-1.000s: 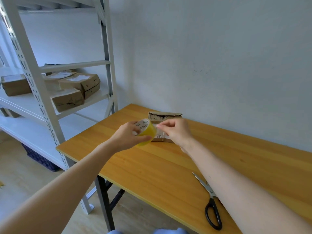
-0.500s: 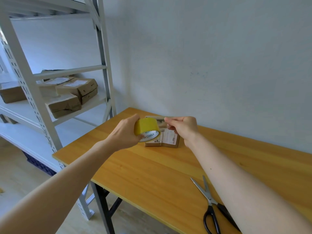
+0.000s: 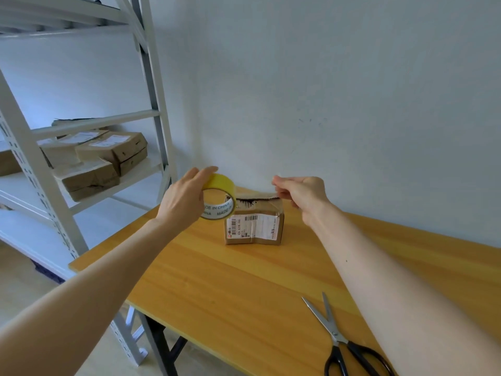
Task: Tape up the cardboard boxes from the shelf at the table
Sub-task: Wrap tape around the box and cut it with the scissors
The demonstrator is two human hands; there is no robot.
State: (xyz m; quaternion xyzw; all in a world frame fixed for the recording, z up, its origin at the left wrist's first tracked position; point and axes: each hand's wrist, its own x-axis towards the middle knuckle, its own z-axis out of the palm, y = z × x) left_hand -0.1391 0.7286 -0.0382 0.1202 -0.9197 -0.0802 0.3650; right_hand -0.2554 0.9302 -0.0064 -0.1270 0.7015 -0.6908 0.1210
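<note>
Evidently the person is only starting: left hand gripping the tape roll beside the unsealed box, right hand pinching, seemingly, the tape end above it.

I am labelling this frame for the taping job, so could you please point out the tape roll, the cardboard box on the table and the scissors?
tape roll (image 3: 221, 183), head view, yellow outer band.
cardboard box (image 3: 254, 227), head view, labelled front face.
scissors (image 3: 337, 336), head view, pivot screw.
</note>
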